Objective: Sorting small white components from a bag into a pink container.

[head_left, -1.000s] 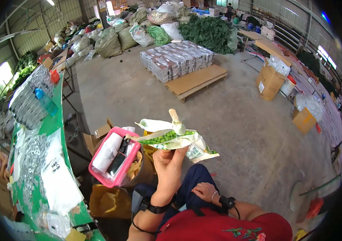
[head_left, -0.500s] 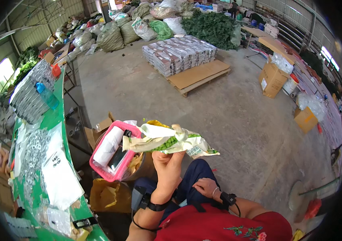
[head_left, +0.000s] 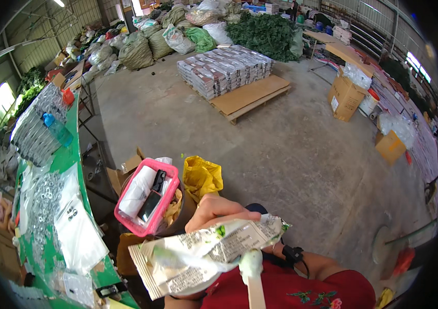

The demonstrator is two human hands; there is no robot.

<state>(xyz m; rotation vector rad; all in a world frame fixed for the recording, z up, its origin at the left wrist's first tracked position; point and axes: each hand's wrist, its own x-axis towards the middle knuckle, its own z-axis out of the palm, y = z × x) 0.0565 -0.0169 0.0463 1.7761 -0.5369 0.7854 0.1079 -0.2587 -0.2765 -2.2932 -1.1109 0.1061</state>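
My left hand is closed on an opened, crinkled ice cream wrapper, cream-coloured with green marks and dark print. Beside the wrapper, close to me, is an ice cream stick, a flat pale wooden one with a whitish-green lump of ice cream on it. The stick points down towards me; the fingers' hold on it is hidden. My right forearm, with a black strap at the wrist, lies near my lap. The wrapper covers the fingers of my right hand.
A pink basket holding a white roll and a dark phone sits on a bin, by a yellow bag. Left runs a green table with small metal parts and a blue bottle. Ahead stands a pallet of stacked packs.
My left hand has brought the wrapper and ice cream nearer to me and turned them, so the stick now points down. The yellow bag shows more. My right hand is now covered.
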